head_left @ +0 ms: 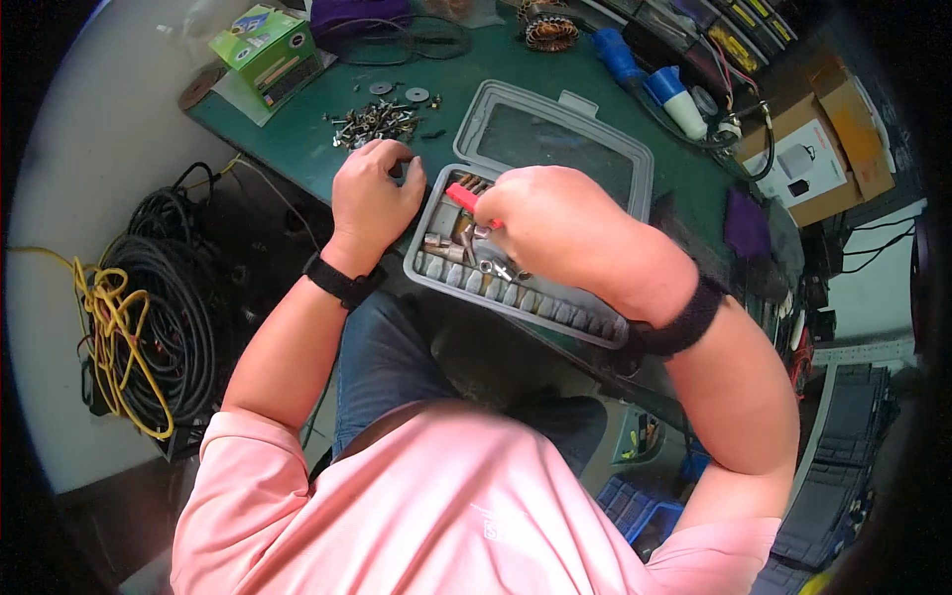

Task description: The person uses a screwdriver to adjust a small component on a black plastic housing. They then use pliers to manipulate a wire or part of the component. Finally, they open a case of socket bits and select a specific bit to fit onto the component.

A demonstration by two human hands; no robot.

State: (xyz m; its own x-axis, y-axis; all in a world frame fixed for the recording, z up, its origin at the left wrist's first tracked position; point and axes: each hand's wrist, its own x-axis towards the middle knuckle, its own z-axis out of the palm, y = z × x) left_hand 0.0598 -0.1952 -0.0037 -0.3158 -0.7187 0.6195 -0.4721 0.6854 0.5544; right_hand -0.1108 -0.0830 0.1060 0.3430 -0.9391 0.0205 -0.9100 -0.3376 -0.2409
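head view. right hand [555,213]: above the open grey case [428,218], back of the hand up, fingers clamped on a red piece [462,197]. one end of the piece sticks out to the left of the fingers, over the left part of the case; the rest is mostly covered by the hand.

left hand [375,188]: at the near edge of the green desk [297,119], left of the case and just short of a pile of screws [375,124]. fingers curled under, a dark gap beside the thumb; cannot tell whether they hold anything.

case: on the desk at its near edge, set at a slant, see-through lid [565,139] folded back on the far side. a row of grey sockets [511,295] lines the near side; loose metal pieces [443,248] lie in the left part. the right part is hidden by the right hand and forearm.

around: two flat washers [416,95] just beyond the screws. green box [263,50] at the far left of the desk. blue plug [620,55] beyond the lid. cardboard box [833,139] at far right, purple cloth [749,223] nearer. below the desk on the left, yellow cord [109,337] hangs over coiled black hose [178,307].
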